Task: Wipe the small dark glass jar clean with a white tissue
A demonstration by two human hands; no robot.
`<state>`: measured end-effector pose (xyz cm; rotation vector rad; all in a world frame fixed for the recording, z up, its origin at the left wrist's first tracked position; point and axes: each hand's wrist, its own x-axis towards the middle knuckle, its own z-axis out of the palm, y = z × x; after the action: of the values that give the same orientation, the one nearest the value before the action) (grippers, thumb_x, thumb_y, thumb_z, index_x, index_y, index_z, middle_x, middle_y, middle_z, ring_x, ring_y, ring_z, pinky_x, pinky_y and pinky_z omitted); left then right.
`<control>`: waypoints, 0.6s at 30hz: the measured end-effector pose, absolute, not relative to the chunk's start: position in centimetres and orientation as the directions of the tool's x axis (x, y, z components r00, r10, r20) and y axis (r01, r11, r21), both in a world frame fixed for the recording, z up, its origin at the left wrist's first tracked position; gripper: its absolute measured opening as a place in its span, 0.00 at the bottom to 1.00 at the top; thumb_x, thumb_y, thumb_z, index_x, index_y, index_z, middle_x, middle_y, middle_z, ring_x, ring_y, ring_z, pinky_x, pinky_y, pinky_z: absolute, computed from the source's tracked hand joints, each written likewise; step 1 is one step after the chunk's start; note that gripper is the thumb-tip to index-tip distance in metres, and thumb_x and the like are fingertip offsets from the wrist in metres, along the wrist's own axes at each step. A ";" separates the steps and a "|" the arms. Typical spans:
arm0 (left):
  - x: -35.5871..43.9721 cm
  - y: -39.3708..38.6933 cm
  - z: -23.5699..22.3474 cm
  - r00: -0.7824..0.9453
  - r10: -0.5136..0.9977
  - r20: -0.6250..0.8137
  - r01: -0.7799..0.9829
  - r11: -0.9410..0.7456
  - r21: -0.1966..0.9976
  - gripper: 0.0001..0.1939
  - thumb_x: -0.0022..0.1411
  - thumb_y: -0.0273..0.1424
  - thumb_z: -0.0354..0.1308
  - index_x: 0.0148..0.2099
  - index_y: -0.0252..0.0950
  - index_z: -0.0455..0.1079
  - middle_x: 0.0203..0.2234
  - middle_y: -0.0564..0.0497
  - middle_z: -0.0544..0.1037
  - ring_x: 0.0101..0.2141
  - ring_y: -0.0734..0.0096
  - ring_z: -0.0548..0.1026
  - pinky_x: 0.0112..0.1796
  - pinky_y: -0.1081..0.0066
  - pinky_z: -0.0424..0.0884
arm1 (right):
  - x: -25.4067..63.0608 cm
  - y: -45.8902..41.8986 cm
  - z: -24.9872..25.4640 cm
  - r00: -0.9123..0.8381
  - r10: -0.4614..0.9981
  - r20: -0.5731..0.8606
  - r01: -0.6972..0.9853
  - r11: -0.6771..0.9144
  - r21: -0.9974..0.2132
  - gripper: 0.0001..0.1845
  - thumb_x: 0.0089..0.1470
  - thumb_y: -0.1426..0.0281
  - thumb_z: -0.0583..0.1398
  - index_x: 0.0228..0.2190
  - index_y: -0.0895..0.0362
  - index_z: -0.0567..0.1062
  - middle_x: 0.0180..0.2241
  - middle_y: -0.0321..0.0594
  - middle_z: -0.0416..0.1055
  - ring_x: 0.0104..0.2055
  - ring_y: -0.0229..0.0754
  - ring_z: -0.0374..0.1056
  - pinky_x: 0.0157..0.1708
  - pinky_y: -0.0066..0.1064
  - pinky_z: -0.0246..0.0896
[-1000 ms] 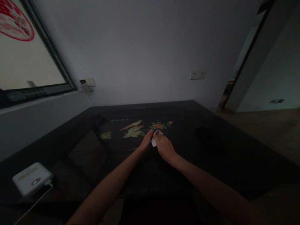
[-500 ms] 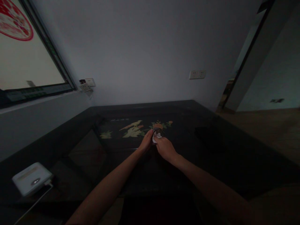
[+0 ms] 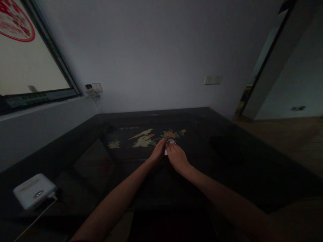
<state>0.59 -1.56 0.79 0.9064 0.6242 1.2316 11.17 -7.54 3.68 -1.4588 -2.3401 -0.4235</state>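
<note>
1. Midway between the worktop's [image 3: 174,188] left and right edges, the left hand [image 3: 158,150] grips a small round object [image 3: 169,138].
2. Against it, the right hand [image 3: 177,157] pinches a white cloth [image 3: 172,142].
3. Near the left front corner sits a white box [image 3: 34,191].

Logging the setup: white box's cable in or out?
In. The cable runs to a plug seated in the white box; no gap shows.

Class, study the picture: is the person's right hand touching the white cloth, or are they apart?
Touching. The head view shows the fingers of the right hand lying over the white cloth, with no gap between them.
</note>
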 end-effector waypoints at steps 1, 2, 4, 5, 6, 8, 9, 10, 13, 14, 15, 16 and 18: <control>0.6 -1.6 0.8 0.240 0.969 0.066 -0.519 0.070 0.852 0.18 0.56 0.42 0.61 0.43 0.33 0.73 0.40 0.44 0.78 0.44 0.61 0.74 0.48 0.65 0.66 | 11.1 -7.6 3.8 -0.406 0.809 0.424 0.907 0.413 0.081 0.23 0.57 0.82 0.47 0.52 0.73 0.68 0.52 0.60 0.68 0.54 0.52 0.65 0.55 0.41 0.58; 0.6 -1.6 0.8 0.235 0.970 0.065 -0.518 0.068 0.853 0.18 0.56 0.41 0.61 0.43 0.33 0.73 0.40 0.45 0.78 0.44 0.61 0.74 0.47 0.66 0.66 | 11.1 -7.7 3.9 -0.402 0.823 0.400 0.911 0.405 0.081 0.22 0.57 0.82 0.47 0.51 0.72 0.68 0.51 0.60 0.69 0.53 0.52 0.65 0.54 0.41 0.58; 0.5 -1.6 0.7 0.223 0.973 0.062 -0.517 0.064 0.854 0.16 0.56 0.40 0.61 0.41 0.33 0.73 0.38 0.46 0.79 0.42 0.64 0.75 0.46 0.68 0.67 | 11.1 -7.9 4.2 -0.397 0.847 0.353 0.913 0.405 0.053 0.21 0.57 0.81 0.47 0.50 0.71 0.69 0.50 0.60 0.70 0.52 0.53 0.66 0.51 0.41 0.60; 0.5 -1.6 0.7 0.218 0.974 0.061 -0.516 0.062 0.854 0.15 0.57 0.40 0.61 0.40 0.33 0.73 0.37 0.47 0.79 0.40 0.65 0.75 0.44 0.70 0.68 | 11.1 -7.9 4.3 -0.398 0.854 0.336 0.911 0.410 0.038 0.21 0.57 0.81 0.47 0.49 0.71 0.70 0.49 0.59 0.71 0.50 0.52 0.67 0.50 0.40 0.60; 0.4 -1.6 0.7 0.214 0.975 0.058 -0.516 0.062 0.854 0.15 0.57 0.40 0.61 0.40 0.34 0.73 0.36 0.48 0.79 0.38 0.67 0.75 0.42 0.71 0.68 | 11.2 -7.9 4.5 -0.401 0.856 0.326 0.908 0.418 0.019 0.20 0.57 0.81 0.48 0.49 0.70 0.70 0.47 0.58 0.72 0.49 0.51 0.68 0.49 0.40 0.60; 0.3 -1.6 0.7 0.217 0.975 0.048 -0.512 0.072 0.856 0.14 0.57 0.40 0.60 0.39 0.34 0.72 0.33 0.49 0.79 0.34 0.69 0.75 0.38 0.73 0.69 | 11.4 -7.9 4.7 -0.405 0.856 0.322 0.899 0.437 -0.033 0.20 0.57 0.81 0.48 0.47 0.67 0.71 0.44 0.55 0.75 0.46 0.48 0.70 0.50 0.39 0.58; 0.3 -1.6 0.7 0.223 0.974 0.040 -0.509 0.082 0.857 0.15 0.58 0.40 0.60 0.40 0.34 0.72 0.32 0.50 0.78 0.32 0.70 0.75 0.36 0.73 0.70 | 11.5 -7.8 4.7 -0.404 0.856 0.322 0.892 0.447 -0.069 0.19 0.56 0.81 0.49 0.46 0.65 0.72 0.42 0.52 0.76 0.46 0.47 0.70 0.51 0.38 0.56; 0.2 -1.6 0.7 0.233 0.972 0.032 -0.506 0.093 0.858 0.15 0.58 0.41 0.59 0.40 0.34 0.72 0.32 0.50 0.78 0.31 0.70 0.75 0.34 0.73 0.70 | 11.6 -7.7 4.7 -0.400 0.858 0.322 0.883 0.455 -0.116 0.19 0.56 0.82 0.49 0.45 0.64 0.72 0.41 0.51 0.76 0.46 0.45 0.70 0.51 0.36 0.55; 0.0 -1.5 0.7 0.266 0.964 0.010 -0.500 0.129 0.856 0.18 0.58 0.43 0.58 0.43 0.34 0.71 0.35 0.47 0.78 0.33 0.67 0.76 0.34 0.71 0.71 | 11.9 -7.5 4.3 -0.388 0.864 0.320 0.848 0.471 -0.245 0.20 0.54 0.83 0.48 0.45 0.62 0.72 0.43 0.48 0.76 0.46 0.42 0.69 0.49 0.32 0.55; 0.0 -1.4 0.7 0.275 0.961 0.006 -0.500 0.138 0.855 0.19 0.59 0.43 0.58 0.44 0.34 0.71 0.36 0.46 0.78 0.35 0.66 0.76 0.36 0.69 0.71 | 11.9 -7.4 4.1 -0.389 0.861 0.327 0.837 0.479 -0.266 0.20 0.54 0.83 0.48 0.45 0.62 0.71 0.44 0.48 0.75 0.47 0.42 0.69 0.49 0.31 0.56; 0.0 -1.4 0.7 0.283 0.959 0.003 -0.500 0.144 0.854 0.19 0.58 0.43 0.58 0.45 0.33 0.71 0.37 0.46 0.78 0.36 0.64 0.76 0.37 0.68 0.71 | 11.9 -7.4 3.9 -0.392 0.854 0.342 0.828 0.490 -0.274 0.21 0.55 0.83 0.48 0.47 0.63 0.70 0.45 0.49 0.74 0.48 0.42 0.68 0.50 0.31 0.55; 0.0 -1.3 0.7 0.288 0.958 0.003 -0.500 0.148 0.853 0.20 0.58 0.43 0.58 0.45 0.33 0.71 0.38 0.45 0.78 0.37 0.63 0.76 0.37 0.68 0.71 | 11.8 -7.4 3.7 -0.395 0.844 0.361 0.822 0.501 -0.271 0.21 0.55 0.83 0.47 0.48 0.64 0.69 0.46 0.49 0.74 0.50 0.42 0.68 0.52 0.33 0.54; 0.0 -1.3 0.7 0.293 0.956 0.007 -0.502 0.147 0.852 0.20 0.58 0.43 0.58 0.44 0.33 0.71 0.38 0.44 0.78 0.38 0.62 0.76 0.39 0.67 0.71 | 11.7 -7.5 3.5 -0.400 0.821 0.407 0.823 0.518 -0.235 0.23 0.56 0.83 0.46 0.51 0.65 0.67 0.50 0.52 0.72 0.53 0.43 0.65 0.56 0.36 0.50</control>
<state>-0.01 -1.32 0.71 0.8791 0.6408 1.1583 11.65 -7.47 3.52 -1.3422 -2.2870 -0.0045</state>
